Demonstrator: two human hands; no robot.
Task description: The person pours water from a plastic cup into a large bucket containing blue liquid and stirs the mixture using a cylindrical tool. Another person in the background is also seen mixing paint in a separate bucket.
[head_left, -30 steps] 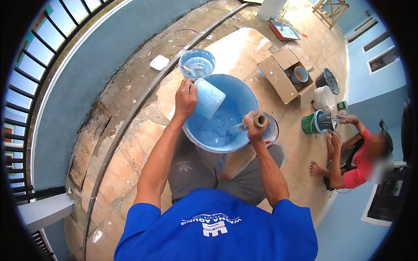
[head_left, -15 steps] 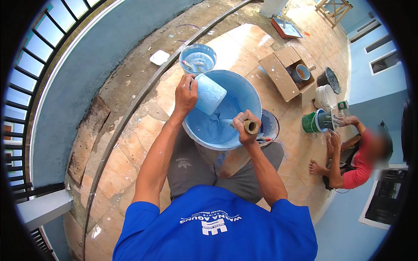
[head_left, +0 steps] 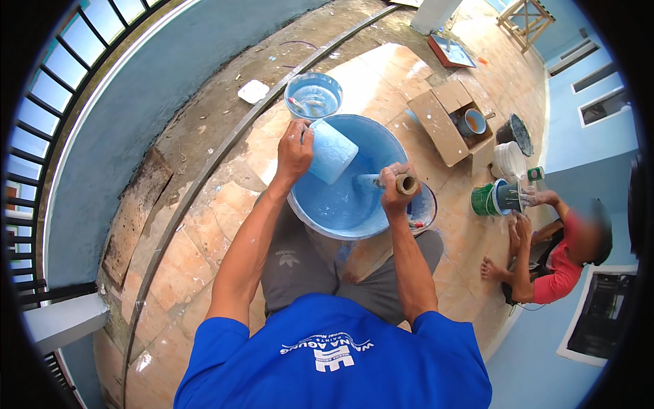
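Note:
Between my knees stands a large bucket point(head_left: 298, 203) with light blue paint point(head_left: 338, 204) in it. My left hand point(head_left: 295, 151) is closed on the rim of a small paint-coated tub point(head_left: 332, 151), tilted over the bucket's left side. My right hand point(head_left: 397, 191) is wrapped around a stick with a hollow, bamboo-like end point(head_left: 407, 184). The stick's blue-coated part point(head_left: 368, 180) slants left into the bucket; its lower tip is hidden or in the paint.
Beyond sits a smaller paint bucket point(head_left: 338, 92) with a brush inside. A cardboard box point(head_left: 434, 127) holds a can. At right a person in a red shirt point(head_left: 557, 271) handles a dark container point(head_left: 509, 195) by a green bucket point(head_left: 481, 200). A metal bar point(head_left: 178, 218) crosses the floor at left.
My right hand has shifted up and to the right with the stick, over the bucket's right side. My left hand and the tub have hardly moved.

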